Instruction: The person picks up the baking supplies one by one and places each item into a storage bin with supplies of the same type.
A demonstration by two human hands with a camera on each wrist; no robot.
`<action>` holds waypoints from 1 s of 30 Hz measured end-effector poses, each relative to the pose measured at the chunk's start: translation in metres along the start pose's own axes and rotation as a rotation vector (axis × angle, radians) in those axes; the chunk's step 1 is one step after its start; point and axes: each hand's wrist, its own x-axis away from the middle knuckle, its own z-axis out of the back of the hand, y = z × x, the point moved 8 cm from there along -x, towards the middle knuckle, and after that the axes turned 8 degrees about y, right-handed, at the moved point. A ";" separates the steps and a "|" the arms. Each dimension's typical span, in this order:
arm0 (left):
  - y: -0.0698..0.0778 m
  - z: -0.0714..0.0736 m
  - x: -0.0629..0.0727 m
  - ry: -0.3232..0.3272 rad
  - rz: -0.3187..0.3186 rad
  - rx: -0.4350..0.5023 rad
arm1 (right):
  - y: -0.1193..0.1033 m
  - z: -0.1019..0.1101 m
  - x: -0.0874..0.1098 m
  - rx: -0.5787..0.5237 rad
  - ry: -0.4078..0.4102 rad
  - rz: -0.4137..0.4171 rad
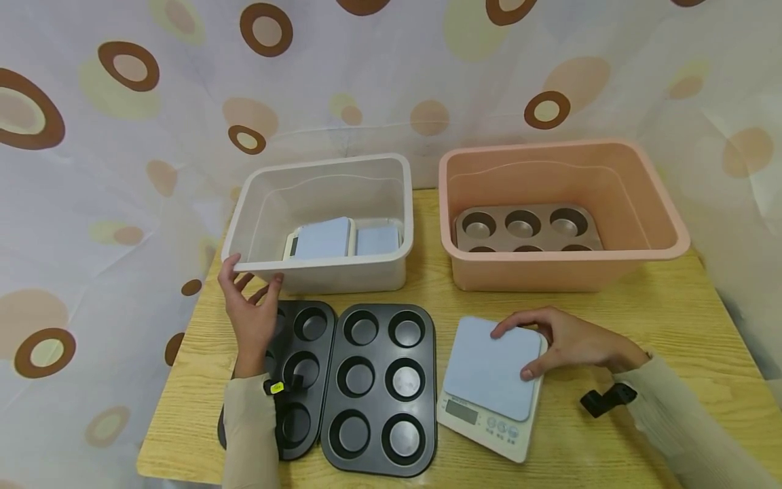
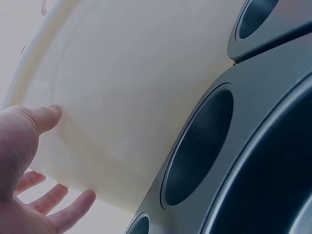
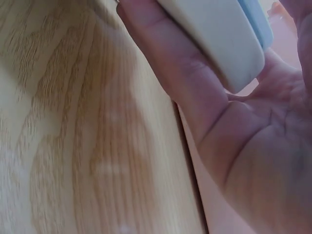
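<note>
My right hand (image 1: 565, 339) grips a white kitchen scale (image 1: 482, 445) with a pale blue top by its right side; thumb and forefinger lie over the top. The right wrist view has the edge of this scale (image 3: 229, 44) between fingers and thumb. My left hand (image 1: 253, 319) is at the front left corner of a white bin (image 1: 342, 277), fingers spread, one fingertip at the rim. In the left wrist view, the thumb (image 2: 46, 117) lies against the bin wall. Two more kitchen scales (image 1: 324, 238) lie inside that bin.
Two dark muffin tins (image 1: 377, 353) lie side by side in front of the white bin, the left one partly under my left forearm. A pink bin (image 1: 550, 270) at the back right holds a lighter muffin tin (image 1: 544, 227). Everything stands on a wooden table (image 1: 666, 380).
</note>
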 end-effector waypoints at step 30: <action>-0.002 0.000 -0.001 -0.001 -0.006 0.011 | -0.066 0.014 0.020 -0.082 0.203 0.278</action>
